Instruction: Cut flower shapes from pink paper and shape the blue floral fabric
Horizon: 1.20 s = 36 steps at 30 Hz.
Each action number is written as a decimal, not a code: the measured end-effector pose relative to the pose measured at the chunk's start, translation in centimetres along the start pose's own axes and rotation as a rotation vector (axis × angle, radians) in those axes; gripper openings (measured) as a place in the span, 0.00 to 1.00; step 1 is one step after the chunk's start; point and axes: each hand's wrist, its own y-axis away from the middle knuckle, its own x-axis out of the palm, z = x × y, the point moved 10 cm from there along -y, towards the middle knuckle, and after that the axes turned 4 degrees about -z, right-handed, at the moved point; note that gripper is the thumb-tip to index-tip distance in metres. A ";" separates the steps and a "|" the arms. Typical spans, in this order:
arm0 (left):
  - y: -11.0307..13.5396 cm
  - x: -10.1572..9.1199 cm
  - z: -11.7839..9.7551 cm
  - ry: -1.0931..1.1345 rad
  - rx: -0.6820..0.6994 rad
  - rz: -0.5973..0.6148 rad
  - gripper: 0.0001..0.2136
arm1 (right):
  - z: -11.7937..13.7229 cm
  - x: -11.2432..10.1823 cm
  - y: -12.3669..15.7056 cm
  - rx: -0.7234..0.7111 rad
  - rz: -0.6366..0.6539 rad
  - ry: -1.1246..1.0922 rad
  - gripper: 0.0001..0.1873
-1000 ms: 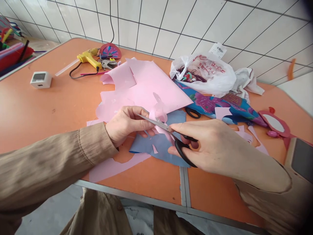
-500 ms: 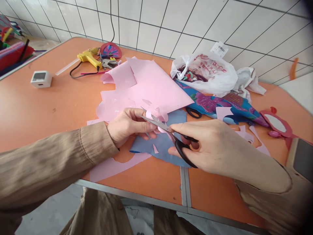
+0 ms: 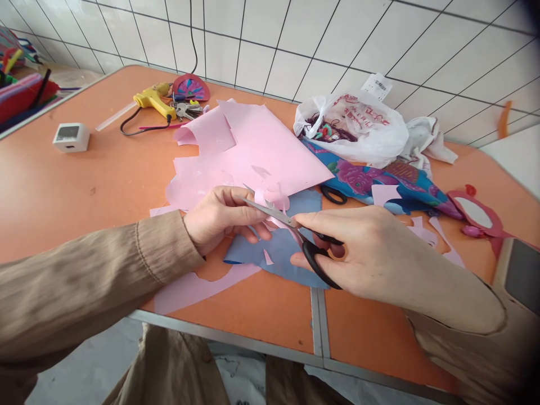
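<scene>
Black-handled scissors [image 3: 318,261] sit in my right hand [image 3: 363,247], thumb and fingers through the loops. Their blades point left and cross a small curled piece of pink paper [image 3: 274,198]. Pinched between thumb and fingers, that piece is held by my left hand [image 3: 225,216], close to the blade tips. Under both hands lies a blue sheet [image 3: 253,253] with a small pink scrap on it. Just beyond, a large pink sheet [image 3: 270,143] with cut edges covers the table's middle. My fingers hide part of the small piece.
A yellow glue gun [image 3: 156,102] lies by keys [image 3: 188,109] at the back. A white cube [image 3: 71,138] stands left. At right are a white plastic bag [image 3: 354,126], floral fabric [image 3: 371,180], a red-rimmed mirror [image 3: 476,214], pink offcuts and a phone [image 3: 523,275].
The small pink piece has shifted slightly at the blades. Both hands keep nearly the same place and grip.
</scene>
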 end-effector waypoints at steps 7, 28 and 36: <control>0.0 0.0 0.2 0.059 -0.014 -0.001 0.07 | 0.1 0.0 0.1 0.001 0.006 0.008 0.08; 0.0 -0.1 0.6 0.039 -0.040 -0.008 0.11 | 0.0 -0.1 0.1 -0.007 -0.025 -0.005 0.07; 0.0 -0.4 -1.1 -0.082 0.079 -0.050 0.10 | -0.1 -0.2 0.2 -0.007 -0.028 -0.008 0.06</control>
